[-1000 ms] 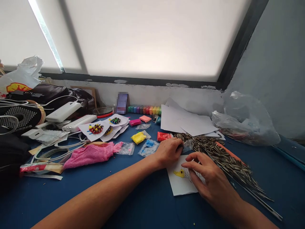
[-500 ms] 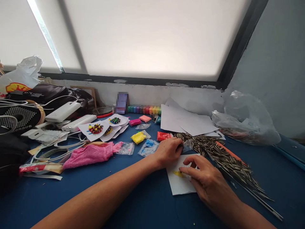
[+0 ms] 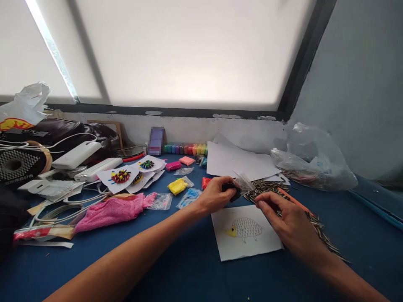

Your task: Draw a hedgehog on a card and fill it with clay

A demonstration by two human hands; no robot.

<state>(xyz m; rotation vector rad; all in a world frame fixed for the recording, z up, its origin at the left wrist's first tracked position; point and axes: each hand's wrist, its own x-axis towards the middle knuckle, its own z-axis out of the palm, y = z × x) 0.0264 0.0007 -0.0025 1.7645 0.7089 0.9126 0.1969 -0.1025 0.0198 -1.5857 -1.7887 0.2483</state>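
Note:
My left hand (image 3: 218,194) is closed around a small clear plastic bag with black clay (image 3: 234,193) in it, raised above the top edge of a white sheet. On that sheet (image 3: 225,247) is a drawn hedgehog (image 3: 248,227); its face is covered in yellow, with a dark eye, and its body shows only pen lines. My right hand (image 3: 285,214) hovers over the sheet's right side, thumb and forefinger pinched together. Whatever is between those fingertips is too small to make out. Behind my right hand lies a pile of striped sunflower seeds (image 3: 264,188).
Yellow clay (image 3: 177,186), a blue clay bag (image 3: 189,197) and red clay (image 3: 205,183) lie left of my hands. Finished seed pictures (image 3: 121,176), a pink cloth (image 3: 116,212) and white cables sit further left. Blank papers (image 3: 241,161) and a plastic bag (image 3: 317,159) stand behind.
My left hand has lifted the black clay bag off the sheet's top. My right hand has moved up and right from the hedgehog's face, uncovering the drawing. The view has shifted slightly right.

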